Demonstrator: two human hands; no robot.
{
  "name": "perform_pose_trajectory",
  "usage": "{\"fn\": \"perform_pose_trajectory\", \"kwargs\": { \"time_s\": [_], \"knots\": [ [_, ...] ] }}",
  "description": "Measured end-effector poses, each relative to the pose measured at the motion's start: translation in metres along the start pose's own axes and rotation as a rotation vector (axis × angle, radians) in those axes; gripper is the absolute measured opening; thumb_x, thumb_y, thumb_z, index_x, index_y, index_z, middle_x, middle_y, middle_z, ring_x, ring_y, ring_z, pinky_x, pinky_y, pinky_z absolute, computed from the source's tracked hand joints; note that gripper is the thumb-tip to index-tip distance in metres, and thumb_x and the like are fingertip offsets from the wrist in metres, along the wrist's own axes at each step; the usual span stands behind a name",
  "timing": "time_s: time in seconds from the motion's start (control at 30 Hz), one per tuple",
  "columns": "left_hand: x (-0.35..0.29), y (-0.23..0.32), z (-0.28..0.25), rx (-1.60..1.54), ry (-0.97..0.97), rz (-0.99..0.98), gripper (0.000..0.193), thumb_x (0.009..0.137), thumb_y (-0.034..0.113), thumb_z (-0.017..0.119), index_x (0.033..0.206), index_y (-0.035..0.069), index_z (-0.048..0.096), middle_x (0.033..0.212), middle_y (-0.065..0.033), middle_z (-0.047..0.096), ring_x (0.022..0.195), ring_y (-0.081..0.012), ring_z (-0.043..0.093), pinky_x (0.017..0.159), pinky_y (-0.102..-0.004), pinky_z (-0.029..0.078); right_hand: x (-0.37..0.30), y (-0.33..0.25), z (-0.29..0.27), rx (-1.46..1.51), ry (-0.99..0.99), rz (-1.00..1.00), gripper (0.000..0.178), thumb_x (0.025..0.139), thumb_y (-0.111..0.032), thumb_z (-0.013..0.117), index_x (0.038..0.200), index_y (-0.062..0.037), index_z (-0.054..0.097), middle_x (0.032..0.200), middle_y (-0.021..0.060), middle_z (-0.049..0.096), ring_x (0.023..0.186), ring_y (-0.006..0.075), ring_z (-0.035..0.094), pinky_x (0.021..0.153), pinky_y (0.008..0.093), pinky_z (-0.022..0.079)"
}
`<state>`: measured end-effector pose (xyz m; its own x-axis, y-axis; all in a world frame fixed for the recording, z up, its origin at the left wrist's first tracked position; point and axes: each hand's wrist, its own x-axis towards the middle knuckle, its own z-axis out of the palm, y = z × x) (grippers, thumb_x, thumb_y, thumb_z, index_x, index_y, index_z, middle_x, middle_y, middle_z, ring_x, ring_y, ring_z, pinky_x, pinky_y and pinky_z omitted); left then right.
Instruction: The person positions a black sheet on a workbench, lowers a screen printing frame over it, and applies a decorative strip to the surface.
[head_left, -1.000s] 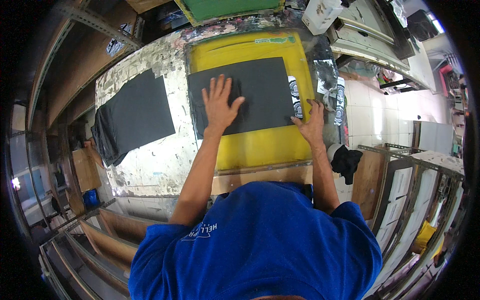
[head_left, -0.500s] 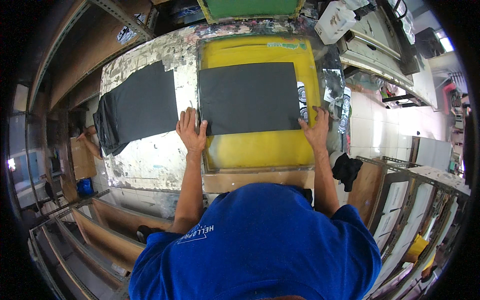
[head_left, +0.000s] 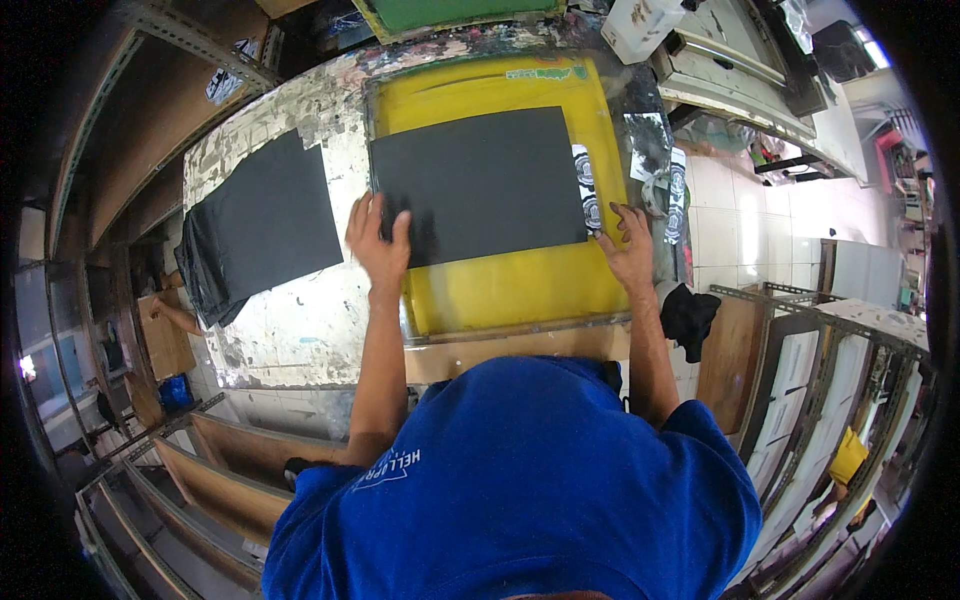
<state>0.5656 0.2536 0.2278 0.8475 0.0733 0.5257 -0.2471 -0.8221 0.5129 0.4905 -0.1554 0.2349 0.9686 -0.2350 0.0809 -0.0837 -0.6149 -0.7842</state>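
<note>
A flat black sheet (head_left: 475, 185) lies over a yellow mesh screen in a frame (head_left: 510, 300). My left hand (head_left: 378, 245) is open at the sheet's near left corner, its thumb spread from the fingers and slightly blurred; whether it touches is unclear. Beyond the sheet's near right corner, my right hand (head_left: 628, 250) is open with bent, parted fingers, just off the sheet's edge. A white strip with black round prints (head_left: 585, 185) shows along the sheet's right side. More black sheets (head_left: 265, 225), creased at their left end, rest on the paint-stained table (head_left: 290, 340).
Another green screen (head_left: 455, 12) stands at the far edge. A white plastic container (head_left: 640, 28) sits at the far right, and a black cloth (head_left: 690, 320) beside my right forearm. Metal-framed shelving (head_left: 220, 475) flanks me. Another person's hand (head_left: 165, 308) shows at far left.
The view has shifted, moving the table leftward in the picture. My left hand has come rightward over the sheet's corner. My right hand has drawn slightly away from the sheet's right corner.
</note>
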Motion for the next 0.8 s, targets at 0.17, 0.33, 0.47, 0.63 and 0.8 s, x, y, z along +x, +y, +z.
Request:
{"fn": "perform_pose_trajectory", "kwargs": {
  "time_s": [0.17,0.33,0.47,0.63,0.8],
  "knots": [
    [0.044,0.08,0.064,-0.074,-0.249,0.21,0.054,0.081,0.037,0.083,0.125,0.008,0.071,0.136,-0.0123,0.065,0.132,-0.0342,0.055,0.108,-0.05,0.039,-0.006,0.005,0.009,-0.014,0.088,-0.034,0.062,0.074,-0.005,0.084,0.132,-0.0077,0.062,0.125,0.016,0.059,0.103,0.0311,0.061,0.084,0.038,0.053],
    [0.059,0.132,0.123,-0.045,-0.534,0.269,0.066,0.081,0.047,0.081,0.137,0.015,0.066,0.153,-0.0092,0.052,0.144,-0.0314,0.041,0.116,-0.0531,0.029,-0.008,0.007,0.015,-0.003,0.135,-0.07,0.061,0.073,-0.007,0.084,0.13,-0.0085,0.064,0.126,0.0189,0.058,0.111,0.0371,0.059,0.093,0.0418,0.052],
    [0.063,0.148,0.144,0.0,-0.659,0.287,0.068,0.08,0.048,0.082,0.139,0.018,0.065,0.158,-0.009,0.046,0.148,-0.0317,0.036,0.118,-0.0531,0.025,-0.009,0.005,0.014,-0.088,0.107,-0.223,0.053,0.073,-0.012,0.084,0.124,-0.0094,0.069,0.125,0.0179,0.058,0.111,0.0374,0.058,0.094,0.0447,0.05],
    [0.057,0.147,0.152,0.035,-0.717,0.318,0.068,0.078,0.048,0.083,0.138,0.021,0.066,0.158,-0.0093,0.046,0.149,-0.0325,0.034,0.118,-0.0548,0.024,-0.008,-0.001,0.011,-0.158,0.032,-0.266,0.04,0.073,-0.016,0.082,0.112,-0.0089,0.075,0.123,0.0171,0.059,0.109,0.0354,0.057,0.092,0.0447,0.049],
    [0.054,0.149,0.152,0.027,-0.759,0.326,0.067,0.077,0.047,0.084,0.136,0.02,0.068,0.158,-0.0097,0.046,0.148,-0.0328,0.035,0.118,-0.0546,0.024,-0.007,-0.006,0.01,-0.187,-0.001,-0.313,0.034,0.075,-0.02,0.081,0.107,-0.0087,0.077,0.123,0.0176,0.06,0.112,0.0361,0.057,0.094,0.0468,0.049]
  ]
}}
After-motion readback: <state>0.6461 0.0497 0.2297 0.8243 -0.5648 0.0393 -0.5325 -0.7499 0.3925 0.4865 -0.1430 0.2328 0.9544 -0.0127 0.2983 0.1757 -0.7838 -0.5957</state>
